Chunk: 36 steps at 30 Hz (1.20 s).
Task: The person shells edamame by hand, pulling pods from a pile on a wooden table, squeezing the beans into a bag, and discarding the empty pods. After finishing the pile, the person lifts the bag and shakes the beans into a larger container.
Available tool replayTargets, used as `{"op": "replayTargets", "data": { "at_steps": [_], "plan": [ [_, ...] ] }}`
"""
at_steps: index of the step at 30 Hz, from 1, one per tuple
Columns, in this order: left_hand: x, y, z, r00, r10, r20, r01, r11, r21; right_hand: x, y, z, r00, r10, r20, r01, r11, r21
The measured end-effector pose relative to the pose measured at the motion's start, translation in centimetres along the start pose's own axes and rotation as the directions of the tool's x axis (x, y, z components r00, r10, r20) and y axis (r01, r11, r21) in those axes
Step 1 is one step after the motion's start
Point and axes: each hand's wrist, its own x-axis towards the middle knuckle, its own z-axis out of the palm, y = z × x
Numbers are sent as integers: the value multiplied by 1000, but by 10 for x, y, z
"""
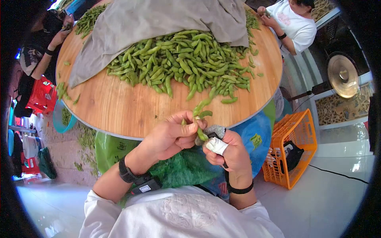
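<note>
Just past the near edge of the table, my two hands meet over a small cluster of green soybean pods (201, 133). My left hand (168, 137) is closed, with thumb and fingers pinching the cluster's stem, and one pod tip shows beside its thumb. My right hand (228, 148) is curled closed against the lower pod. White tape wraps its thumb, and a grey cover sits on a finger. A dark bit shows under that palm; I cannot make out what it is. Beyond lies a big pile of soybean pods (174, 61) on the round wooden table (119, 107).
A grey-brown cloth (158, 20) covers the back of the pile. Green and blue plastic sheeting (250, 135) hangs below the table edge. An orange crate (291, 148) and a fan (342, 75) stand at right. Two other people handle things across the table.
</note>
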Motion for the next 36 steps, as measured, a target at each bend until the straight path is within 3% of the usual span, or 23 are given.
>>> {"op": "replayTargets", "data": {
  "at_steps": [1,2,3,4,6,8,10,11,12,13,14,16,18,22,24,25,27,28,30,31,33,34,36],
  "plan": [
    [2,-1,0,1000,4,2,-4,1000,2,2,1,5,1000,-2,3,2,1000,-4],
    [5,-4,1,996,31,-84,-28,999,30,5,5,15,944,-303,-134,186,819,-544],
    [6,-7,1,983,57,-172,-48,997,57,6,10,22,796,-600,-79,177,356,-918],
    [7,-9,3,983,58,-173,-48,997,58,5,14,25,796,-600,-78,178,356,-917],
    [7,-11,7,952,235,-197,-135,898,419,3,21,30,714,-698,57,131,53,-990],
    [1,-5,19,946,234,-225,-89,853,514,2,20,31,695,-718,41,151,90,-984],
    [-2,-2,21,937,239,-254,-41,799,599,-2,14,25,843,-508,-178,181,578,-796],
    [-3,-3,18,946,255,-200,-65,754,654,-3,14,20,875,-436,-209,189,706,-682],
    [-4,-4,16,953,265,-146,-88,705,704,-5,10,17,875,-434,-212,187,709,-680],
    [-4,-4,16,953,265,-145,-89,705,704,-6,5,16,925,-288,-247,166,893,-419],
    [-3,-4,17,955,261,-144,-88,707,702,-6,2,15,964,-134,-232,108,987,-119],
    [-2,-5,18,956,256,-141,-86,710,699,-5,6,10,970,-137,-201,127,990,-58],
    [-2,-8,20,939,325,-113,-117,609,784,-5,7,8,975,-85,-206,106,990,91],
    [-1,-5,20,942,271,-196,5,574,819,-5,10,16,935,-141,-324,128,990,-62],
    [0,-8,16,920,310,-239,-50,699,714,-8,14,15,927,-243,-287,147,936,-318],
    [0,-9,16,922,306,-239,-47,698,714,-9,15,12,925,-244,-290,148,937,-316],
    [-1,-12,15,912,378,-160,-112,604,789,-10,16,7,919,-295,-262,101,818,-566],
    [-2,-13,16,911,379,-160,-112,604,789,-9,16,10,919,-295,-261,102,818,-566],
    [-2,-13,20,879,454,-148,-138,538,831,-6,15,19,789,-613,-43,127,231,-965],
    [-2,-13,22,879,453,-147,-138,538,832,-5,16,23,789,-613,-43,126,231,-965],
    [-2,-14,24,840,529,-120,-35,275,961,-7,17,27,785,-619,-15,41,77,-996],
    [-1,-17,22,842,527,-120,-36,276,960,-8,17,28,785,-619,-17,39,77,-996],
    [0,-25,14,699,658,279,-141,-255,957,-8,17,29,846,-533,-16,-28,-15,-999]
  ]
}}
